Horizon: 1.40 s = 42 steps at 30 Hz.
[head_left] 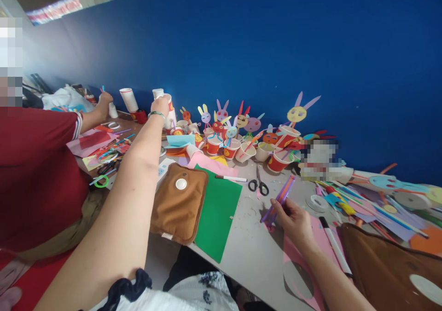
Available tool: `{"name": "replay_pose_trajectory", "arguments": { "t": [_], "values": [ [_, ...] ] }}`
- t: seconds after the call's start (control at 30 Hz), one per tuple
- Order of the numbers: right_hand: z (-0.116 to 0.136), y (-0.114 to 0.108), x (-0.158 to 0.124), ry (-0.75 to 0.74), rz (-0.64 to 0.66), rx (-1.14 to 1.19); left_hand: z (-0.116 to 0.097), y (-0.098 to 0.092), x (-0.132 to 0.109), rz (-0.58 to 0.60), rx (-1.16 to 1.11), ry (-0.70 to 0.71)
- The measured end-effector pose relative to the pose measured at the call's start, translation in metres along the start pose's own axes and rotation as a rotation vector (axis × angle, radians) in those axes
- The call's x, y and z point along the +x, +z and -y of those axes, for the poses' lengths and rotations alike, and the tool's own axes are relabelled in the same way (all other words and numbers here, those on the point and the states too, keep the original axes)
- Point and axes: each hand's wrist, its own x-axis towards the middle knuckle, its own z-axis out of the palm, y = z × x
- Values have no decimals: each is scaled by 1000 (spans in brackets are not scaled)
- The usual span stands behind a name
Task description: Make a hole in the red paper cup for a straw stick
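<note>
**Purple and orange drinking straws (285,189) gripped as rabbit cups line the wall**

On the grey desk (248,242), a green paper sheet (217,210) lies whole beside a brown padded pouch (177,203). A row of red-and-white paper cups with rabbit-eared paper faces (238,147) stands, apparently finished, by the blue wall (276,48). Loose paper and sticks (380,210) suggest more remains. The left hand (160,105), stretched far, clenches a stack of white paper cups (158,93). The right hand (293,219) grasps the straws low over the desk. Their long axis slants away and rightward, tips toward the row.

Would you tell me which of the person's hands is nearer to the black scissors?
Right hand, holding straws just right of the scissors; left hand grips the cups far beyond them.
</note>
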Motion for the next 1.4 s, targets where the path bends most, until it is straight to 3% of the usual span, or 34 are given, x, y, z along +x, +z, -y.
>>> {"name": "replay_pose_trajectory", "arguments": {
  "t": [0.17, 0.27, 0.4, 0.47, 0.53, 0.6, 0.67, 0.77, 0.9, 1.03, 1.2, 1.27, 1.4],
  "values": [
    [1, -2, 1, 3, -1, -2, -1, -25, -6, -259, -61, 31],
    [-3, -1, 1, -9, -5, -15, -15, -45, -19, -412, -136, 24],
    [-10, 2, 1, -47, -5, -42, -56, -55, -63, -556, -594, 305],
    [-14, 2, 1, -67, -2, -44, -83, -49, -105, -460, -853, 551],
    [-17, 1, 2, -88, -9, -39, -111, -42, -158, -348, -901, 677],
    [-20, -1, 4, -94, -33, -33, -134, -37, -213, -137, -980, 798],
    [-21, -4, 6, -75, -62, 14, -153, -34, -261, 114, -1068, 896],
    [-21, -9, 10, -46, -94, 118, -173, -21, -302, 318, -1130, 944],
    [-22, -15, 13, 13, -147, 216, -187, 18, -314, 337, -1160, 895],
    [-23, -15, 11, 26, -150, 183, -184, 54, -318, 364, -1188, 799],
    [-19, -4, -1, -90, -105, 109, -173, 73, -333, 436, -1203, 800],
    [-17, -2, -5, -88, -93, 102, -172, 75, -338, 523, -1242, 703],
    [-12, -8, -4, -38, -4, 131, -176, 74, -336, 841, -1405, 302]
  ]
}}
